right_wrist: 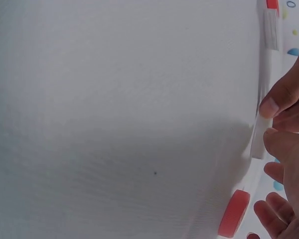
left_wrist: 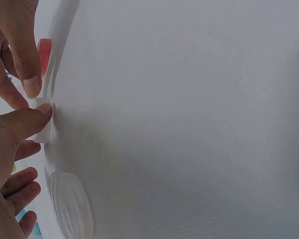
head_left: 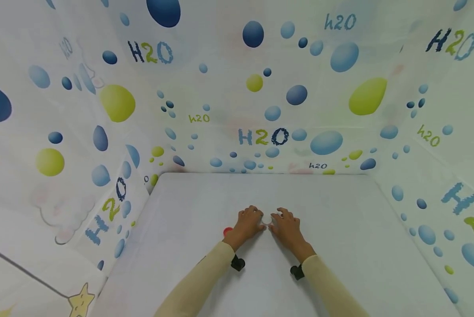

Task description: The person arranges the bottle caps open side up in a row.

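Observation:
Both hands are close together over the middle of the white table. Between them is a small white round piece [head_left: 266, 221], pale and ring-like from above; its exact kind cannot be told. The left hand [head_left: 248, 223] pinches one side, thumb across the white piece [left_wrist: 42, 130] in the left wrist view. From the other side the right hand [head_left: 287, 230] pinches it, thumb on the white piece [right_wrist: 258, 148] in the right wrist view. A red round thing [head_left: 227, 230] shows beside the left wrist. Near the left hand lies a clear, shallow round container [left_wrist: 72, 206].
A ridged red cap [right_wrist: 234, 214] lies on the table by the right hand, hidden from above. Beyond the left hand, the right wrist view catches a clear piece [right_wrist: 271, 30] with a red part [right_wrist: 272, 4]. Printed cloth walls [head_left: 221, 88] border the white table [head_left: 197, 198].

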Demonstrator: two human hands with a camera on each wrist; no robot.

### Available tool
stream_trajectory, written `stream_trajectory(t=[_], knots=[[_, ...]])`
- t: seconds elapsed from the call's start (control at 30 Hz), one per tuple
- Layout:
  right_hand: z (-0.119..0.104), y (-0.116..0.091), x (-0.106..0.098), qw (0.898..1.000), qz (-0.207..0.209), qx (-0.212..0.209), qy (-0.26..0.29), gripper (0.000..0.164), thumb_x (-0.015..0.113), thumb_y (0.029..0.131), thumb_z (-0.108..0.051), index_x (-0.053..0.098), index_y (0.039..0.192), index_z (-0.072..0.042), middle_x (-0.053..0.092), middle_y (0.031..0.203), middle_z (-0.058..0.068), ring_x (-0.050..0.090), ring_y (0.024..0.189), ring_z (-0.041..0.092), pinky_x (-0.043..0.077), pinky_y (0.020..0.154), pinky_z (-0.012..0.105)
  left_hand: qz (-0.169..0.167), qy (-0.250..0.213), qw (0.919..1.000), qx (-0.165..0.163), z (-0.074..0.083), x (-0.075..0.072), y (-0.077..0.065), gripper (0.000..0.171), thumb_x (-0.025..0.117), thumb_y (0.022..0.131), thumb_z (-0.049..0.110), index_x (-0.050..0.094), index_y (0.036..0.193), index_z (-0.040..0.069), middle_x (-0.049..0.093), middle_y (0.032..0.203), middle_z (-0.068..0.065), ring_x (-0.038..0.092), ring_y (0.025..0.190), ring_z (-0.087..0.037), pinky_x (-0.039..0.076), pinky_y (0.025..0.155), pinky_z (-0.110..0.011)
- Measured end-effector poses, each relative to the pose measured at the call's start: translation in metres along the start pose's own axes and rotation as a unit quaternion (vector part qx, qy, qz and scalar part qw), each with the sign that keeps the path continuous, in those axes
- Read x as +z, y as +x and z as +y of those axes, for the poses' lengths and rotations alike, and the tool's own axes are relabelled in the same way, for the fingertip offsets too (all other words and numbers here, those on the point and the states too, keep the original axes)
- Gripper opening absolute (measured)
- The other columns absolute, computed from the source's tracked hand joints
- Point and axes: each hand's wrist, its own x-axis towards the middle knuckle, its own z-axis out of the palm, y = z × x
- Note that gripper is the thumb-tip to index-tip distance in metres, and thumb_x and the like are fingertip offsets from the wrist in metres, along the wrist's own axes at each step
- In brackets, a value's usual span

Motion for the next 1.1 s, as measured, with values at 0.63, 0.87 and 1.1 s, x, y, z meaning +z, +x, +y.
stream_trajectory(t=[0.63,0.87,1.1], knots=[[0.0003,0.0055,0.0035,0.999,-0.021,-0.006,-0.024,0.038,0.078,0.097,-0.027,0.072,0.128,-0.007,0.053,0.15,0.019,0.056,0.131,0.039,0.046,0.095,0.061,0.0,0.001,1.0,-0.003,0.0,0.0036,0.0064,0.044,0.081,0.095,0.036,0.072,0.128,0.007,0.065,0.133,-0.014,0.059,0.127,-0.031,0.046,0.104,-0.053],[-0.0011,0.0071,0.0044,0.999,-0.019,-0.008,-0.028,0.036,0.079,0.096,-0.027,0.073,0.125,-0.007,0.054,0.148,0.019,0.057,0.13,0.038,0.047,0.094,0.061,0.0,0.012,0.9999,-0.005,-0.0012,0.0043,0.0071,0.042,0.081,0.095,0.034,0.073,0.128,0.009,0.065,0.134,-0.012,0.06,0.127,-0.03,0.045,0.105,-0.052],[-0.0007,0.0073,0.0058,1.0,-0.009,-0.007,-0.027,0.033,0.079,0.096,-0.026,0.073,0.123,-0.007,0.055,0.146,0.019,0.057,0.128,0.038,0.047,0.092,0.059,-0.002,0.009,0.9999,-0.005,-0.0012,0.0069,0.0095,0.042,0.08,0.096,0.033,0.072,0.129,0.01,0.064,0.135,-0.013,0.06,0.128,-0.031,0.044,0.107,-0.053]])
